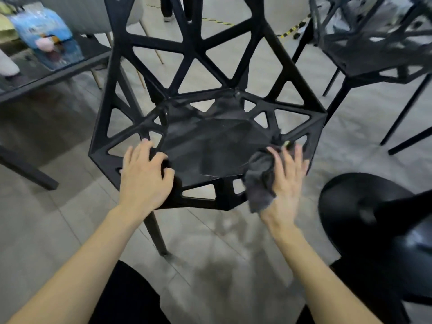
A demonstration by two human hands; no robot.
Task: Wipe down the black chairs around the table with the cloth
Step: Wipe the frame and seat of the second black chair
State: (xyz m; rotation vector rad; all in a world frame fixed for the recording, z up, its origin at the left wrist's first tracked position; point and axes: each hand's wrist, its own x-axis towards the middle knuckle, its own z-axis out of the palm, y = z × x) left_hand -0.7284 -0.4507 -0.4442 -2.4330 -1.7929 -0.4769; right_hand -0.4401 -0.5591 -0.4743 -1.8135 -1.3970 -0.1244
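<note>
A black lattice chair (210, 141) with triangular cut-outs stands right in front of me, its seat facing me. My left hand (146, 174) rests on the seat's front left edge, its fingers curled over the rim. My right hand (286, 181) presses a crumpled grey cloth (260, 181) against the seat's front right corner, fingers spread and mostly straight. Part of the cloth hangs below the seat edge.
A second black lattice chair (374, 43) stands at the upper right. A round black stool base (364, 211) lies at the lower right. A dark table (58, 71) with a blue packet (46, 36) is at the left. Grey tiled floor (210, 253) lies below.
</note>
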